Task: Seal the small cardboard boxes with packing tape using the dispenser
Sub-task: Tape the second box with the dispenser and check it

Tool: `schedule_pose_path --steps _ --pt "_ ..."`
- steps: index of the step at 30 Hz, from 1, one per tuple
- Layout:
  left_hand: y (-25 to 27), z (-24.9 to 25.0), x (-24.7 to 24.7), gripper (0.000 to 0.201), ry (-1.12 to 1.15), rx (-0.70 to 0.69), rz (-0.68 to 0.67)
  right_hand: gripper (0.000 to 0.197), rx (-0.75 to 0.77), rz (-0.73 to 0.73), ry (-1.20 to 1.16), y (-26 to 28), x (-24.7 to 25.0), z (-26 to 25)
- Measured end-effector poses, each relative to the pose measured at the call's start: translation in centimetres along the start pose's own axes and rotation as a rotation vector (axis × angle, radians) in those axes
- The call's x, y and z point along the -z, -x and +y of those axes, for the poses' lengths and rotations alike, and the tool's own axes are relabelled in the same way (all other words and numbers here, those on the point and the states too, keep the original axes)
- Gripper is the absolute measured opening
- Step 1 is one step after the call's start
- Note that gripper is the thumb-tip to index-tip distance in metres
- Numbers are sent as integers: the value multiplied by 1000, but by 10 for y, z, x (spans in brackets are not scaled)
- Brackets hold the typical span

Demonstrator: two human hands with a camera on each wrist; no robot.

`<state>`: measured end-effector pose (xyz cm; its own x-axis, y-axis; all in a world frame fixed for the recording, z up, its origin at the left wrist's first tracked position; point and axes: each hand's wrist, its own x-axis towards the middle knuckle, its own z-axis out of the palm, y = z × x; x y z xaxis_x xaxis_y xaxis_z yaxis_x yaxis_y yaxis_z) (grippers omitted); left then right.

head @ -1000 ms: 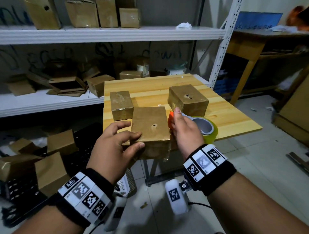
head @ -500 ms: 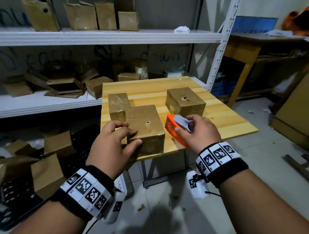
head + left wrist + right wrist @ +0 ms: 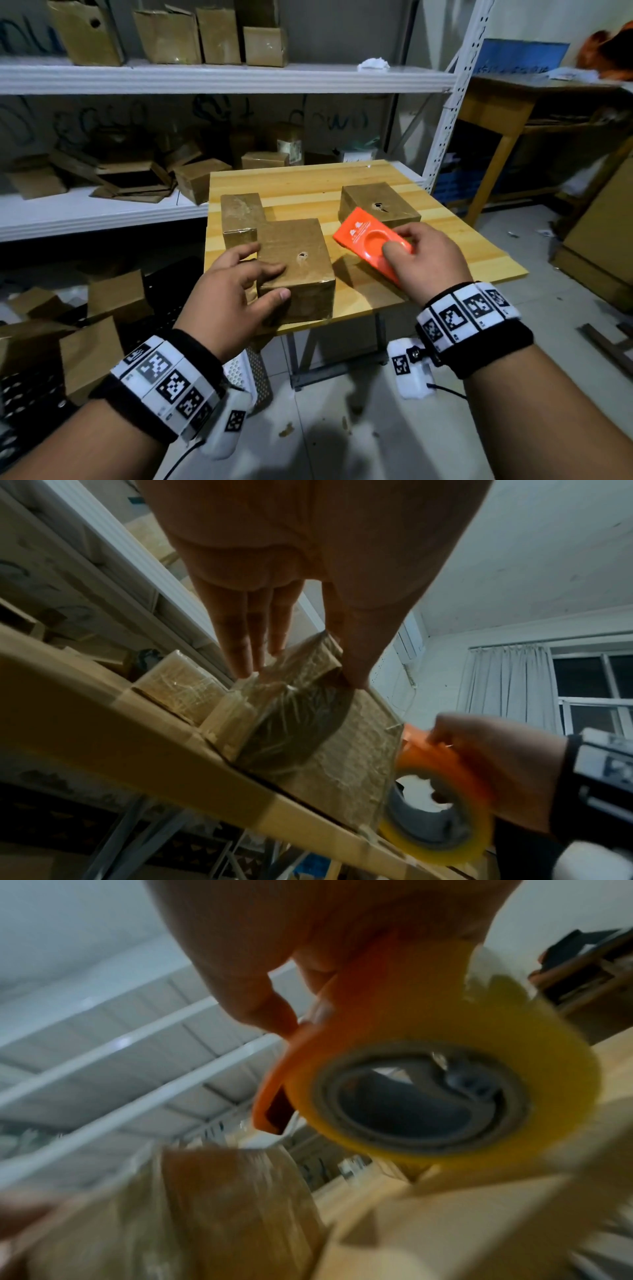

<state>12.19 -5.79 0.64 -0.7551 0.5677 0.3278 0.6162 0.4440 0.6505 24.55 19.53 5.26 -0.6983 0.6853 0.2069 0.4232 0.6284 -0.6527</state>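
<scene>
White metal shelving (image 3: 219, 80) with flat painted boards fills the back of the scene, stacked with creased brown cartons. In front of it stands a small wooden table (image 3: 462, 246), its top made of pale glued planks with visible grain. Three small cardboard boxes sit on it, all wrapped in glossy, wrinkled clear tape. The nearest box (image 3: 298, 263), a squat block with a small hole in its top face, sits at the table's front edge; a narrower box (image 3: 241, 216) stands just behind it on the left, touching it, and a third box (image 3: 373, 202), also holed on top, sits apart towards the right rear. The left hand (image 3: 226, 294) grips the near-left corner of the nearest box, fingers laid across the top and thumb pressed on the front side; the left wrist view shows the fingers (image 3: 240, 642) fairly straight down onto the crinkled film. The right hand (image 3: 428, 257) is closed around the tape dispenser (image 3: 370, 240), a smooth orange plastic body with a round dished recess, held just right of the nearest box above the tabletop. Under it hangs the roll of tape (image 3: 445, 1085), a translucent yellow ring on a grey core.
</scene>
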Motion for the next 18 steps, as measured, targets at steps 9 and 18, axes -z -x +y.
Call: schedule_pose_path --steps 9,18 --pt "-6 42 27 44 323 73 119 48 98 -122 -429 7 37 -21" --pt "-29 74 17 62 1155 507 -329 57 224 -164 -386 14 28 -38"
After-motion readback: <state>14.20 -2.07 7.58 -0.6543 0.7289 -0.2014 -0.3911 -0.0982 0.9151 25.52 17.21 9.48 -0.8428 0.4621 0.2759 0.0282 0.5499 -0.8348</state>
